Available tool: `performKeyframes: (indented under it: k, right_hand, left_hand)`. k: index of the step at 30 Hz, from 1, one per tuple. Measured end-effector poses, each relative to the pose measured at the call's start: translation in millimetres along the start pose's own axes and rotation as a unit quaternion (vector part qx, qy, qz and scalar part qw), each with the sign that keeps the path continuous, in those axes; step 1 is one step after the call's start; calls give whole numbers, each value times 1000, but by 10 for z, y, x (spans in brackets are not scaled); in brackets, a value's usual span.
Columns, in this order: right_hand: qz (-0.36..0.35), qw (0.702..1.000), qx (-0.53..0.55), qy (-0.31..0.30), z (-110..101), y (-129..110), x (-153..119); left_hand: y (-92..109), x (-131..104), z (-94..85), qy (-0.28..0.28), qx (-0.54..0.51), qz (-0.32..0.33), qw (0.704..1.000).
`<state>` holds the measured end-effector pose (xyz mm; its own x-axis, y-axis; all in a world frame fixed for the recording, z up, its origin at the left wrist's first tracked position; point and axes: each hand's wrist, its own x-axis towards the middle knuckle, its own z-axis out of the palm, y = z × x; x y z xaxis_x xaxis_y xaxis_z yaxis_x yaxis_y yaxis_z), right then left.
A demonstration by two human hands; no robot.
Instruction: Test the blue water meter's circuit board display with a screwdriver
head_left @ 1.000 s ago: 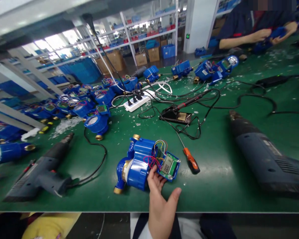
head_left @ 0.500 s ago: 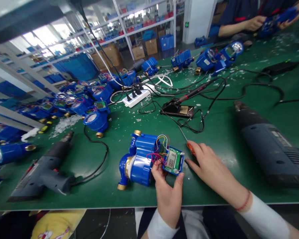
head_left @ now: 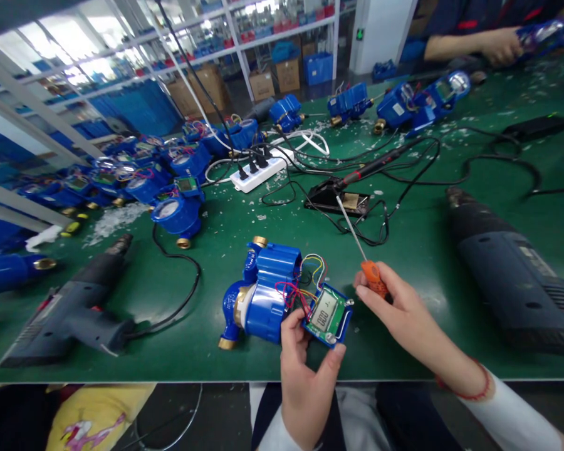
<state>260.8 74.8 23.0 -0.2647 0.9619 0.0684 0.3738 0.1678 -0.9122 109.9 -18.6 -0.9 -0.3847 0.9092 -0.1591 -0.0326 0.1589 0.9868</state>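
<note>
A green circuit board with a small display (head_left: 326, 315) sits in a blue frame, gripped at its lower edge by my left hand (head_left: 308, 376). Coloured wires (head_left: 294, 294) run from it to a blue meter (head_left: 270, 294) with brass ends, lying on its side on the green table (head_left: 207, 326). My right hand (head_left: 404, 313) is closed round the orange handle of a screwdriver (head_left: 373, 279). The metal shaft points up and left, away from the board, its tip in front of the soldering iron stand as seen here.
A soldering iron (head_left: 366, 170) rests in its stand behind my hands, near a white power strip (head_left: 262, 170). Heat guns lie left (head_left: 75, 313) and right (head_left: 507, 269). Several blue meters (head_left: 176, 213) crowd the back left. A co-worker's hand (head_left: 501, 46) is at top right.
My right hand has swung the screwdriver so its handle and shaft show more fully. The board in my left hand has tilted and shifted slightly down and right. The head view has shifted a little.
</note>
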Motion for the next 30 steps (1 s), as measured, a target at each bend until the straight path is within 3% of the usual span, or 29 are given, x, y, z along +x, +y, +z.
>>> performKeyframes:
  k: [4, 7, 12, 18, 26, 30]
  right_hand:
    - [8, 988, 125, -93, 139, -90, -20]
    - [25, 975, 182, -128, 226, -107, -77]
    - [84, 945, 282, -142, 359, -121, -190]
    - [161, 894, 404, -106, 577, -218, -435]
    - [124, 908, 398, -55, 579, -198, -578]
    - [91, 936, 337, -44, 499, -171, -550]
  left_hand:
    - [27, -81, -133, -4, -61, 17, 998]
    - [23, -133, -239, -30, -110, 39, 993]
    - [-11, -187, -330, -69, -196, 70, 976]
    - [-1, -217, -328, -45, -251, 57, 965]
    - [50, -201, -330, -95, -226, 62, 968]
    - [-42, -149, -301, -55, -179, 38, 982]
